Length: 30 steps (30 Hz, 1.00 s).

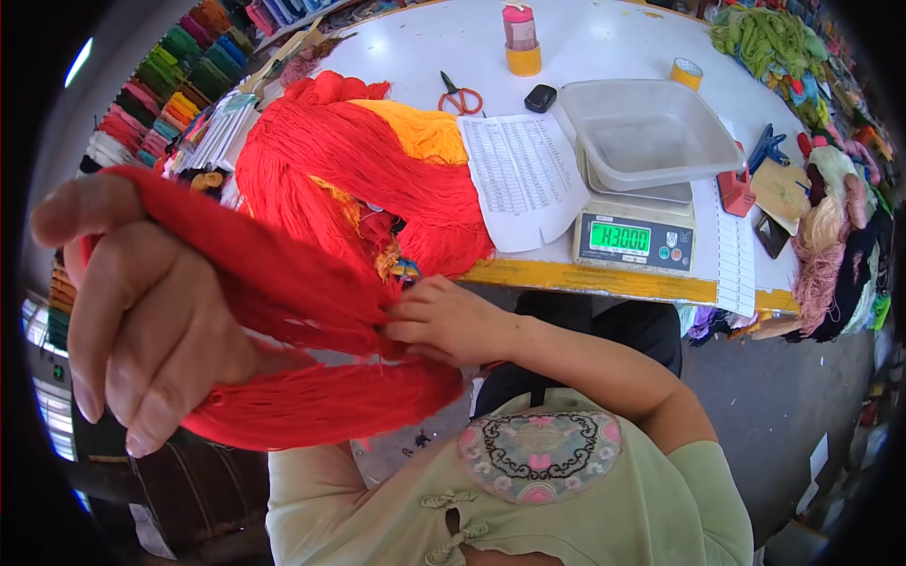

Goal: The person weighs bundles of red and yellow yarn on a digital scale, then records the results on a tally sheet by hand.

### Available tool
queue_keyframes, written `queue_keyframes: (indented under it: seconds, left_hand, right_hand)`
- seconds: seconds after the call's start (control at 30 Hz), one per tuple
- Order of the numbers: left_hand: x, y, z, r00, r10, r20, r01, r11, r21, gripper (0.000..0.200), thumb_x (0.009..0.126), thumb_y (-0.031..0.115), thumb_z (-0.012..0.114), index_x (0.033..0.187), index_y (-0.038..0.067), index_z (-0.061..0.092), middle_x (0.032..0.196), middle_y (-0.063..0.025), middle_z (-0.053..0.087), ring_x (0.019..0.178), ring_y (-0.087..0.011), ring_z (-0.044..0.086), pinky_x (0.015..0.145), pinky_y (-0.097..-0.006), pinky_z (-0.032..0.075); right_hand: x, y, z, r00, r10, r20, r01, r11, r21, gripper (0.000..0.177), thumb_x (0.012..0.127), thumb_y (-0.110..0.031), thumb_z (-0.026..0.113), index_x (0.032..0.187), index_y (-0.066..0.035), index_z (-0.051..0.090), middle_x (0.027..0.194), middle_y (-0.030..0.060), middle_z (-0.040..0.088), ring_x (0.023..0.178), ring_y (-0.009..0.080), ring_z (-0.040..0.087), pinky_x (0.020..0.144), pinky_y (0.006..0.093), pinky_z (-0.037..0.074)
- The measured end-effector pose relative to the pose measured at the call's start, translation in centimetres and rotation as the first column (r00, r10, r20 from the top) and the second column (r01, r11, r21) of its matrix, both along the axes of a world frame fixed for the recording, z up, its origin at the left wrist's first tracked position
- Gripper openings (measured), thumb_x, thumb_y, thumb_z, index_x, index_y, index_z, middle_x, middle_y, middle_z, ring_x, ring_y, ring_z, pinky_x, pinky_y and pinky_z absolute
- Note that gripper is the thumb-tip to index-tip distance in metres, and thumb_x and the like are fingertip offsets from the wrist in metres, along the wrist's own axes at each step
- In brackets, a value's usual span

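Observation:
A skein of red yarn (274, 269) is stretched as a loop between my two hands, off the table's front edge. My left hand (156, 311), large and close to the camera, is inside the loop and holds it taut, with the strands passing around it and the fingers loosely bent. At the other end of the loop, my right hand (448, 321) has its fingers closed on the strands. Behind them on the table lies a big pile of red yarn (349, 156), with orange yarn (415, 127) partly under it.
Right of the yarn are a printed sheet (524, 179) and a digital scale (634, 241) bearing a clear plastic tub (651, 132). Scissors (460, 96) and a small black case (540, 98) lie behind. Coloured yarn bundles (830, 236) hang at the right edge.

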<state>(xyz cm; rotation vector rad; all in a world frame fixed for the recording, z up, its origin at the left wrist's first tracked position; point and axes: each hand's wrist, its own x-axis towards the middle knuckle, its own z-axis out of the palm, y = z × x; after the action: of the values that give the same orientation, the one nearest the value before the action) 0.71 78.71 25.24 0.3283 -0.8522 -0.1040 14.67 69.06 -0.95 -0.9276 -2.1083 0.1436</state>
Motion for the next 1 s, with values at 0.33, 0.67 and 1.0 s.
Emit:
queue_keyframes:
  seconds: [0.33,0.67,1.0]
  left_hand:
    - [-6.5,4.6,1.7,0.893,0.447,0.045,-0.438,0.889,-0.138,0.053,0.102,0.018,0.035,0.143,-0.013,0.022,0.093,-0.0275,0.056,0.056,-0.0274,0.058,0.049,-0.0367,0.052]
    - [-6.4,4.3,1.3,0.578,0.813,0.077,-0.816,0.577,0.029,0.073,0.097,0.046,0.044,0.145,-0.006,0.028,0.12,-0.0249,0.054,0.099,-0.033,0.057,0.082,-0.0415,0.05]
    - [-1.0,-1.5,-18.4,0.286,0.917,0.278,-0.478,-0.115,0.871,0.093,0.093,0.073,0.041,0.151,0.0,0.034,0.149,-0.0242,0.044,0.135,-0.0367,0.047,0.109,-0.0459,0.037]
  right_hand:
    - [4.0,-2.7,-10.5,0.95,-0.195,0.245,0.2,0.98,0.003,0.044,0.08,-0.018,0.067,0.124,-0.014,0.062,0.127,0.0047,0.058,0.101,0.0238,0.057,0.092,0.0391,0.044]
    - [6.2,-6.3,-16.0,0.746,-0.344,0.57,0.606,0.706,-0.367,0.032,0.088,-0.033,0.067,0.112,-0.011,0.066,0.131,0.0137,0.06,0.122,0.034,0.056,0.101,0.0499,0.044]
    - [8.0,-8.9,0.6,0.884,-0.467,-0.037,0.392,0.781,-0.485,0.024,0.088,-0.018,0.071,0.109,-0.009,0.066,0.095,0.0087,0.064,0.078,0.0279,0.066,0.067,0.0383,0.052]
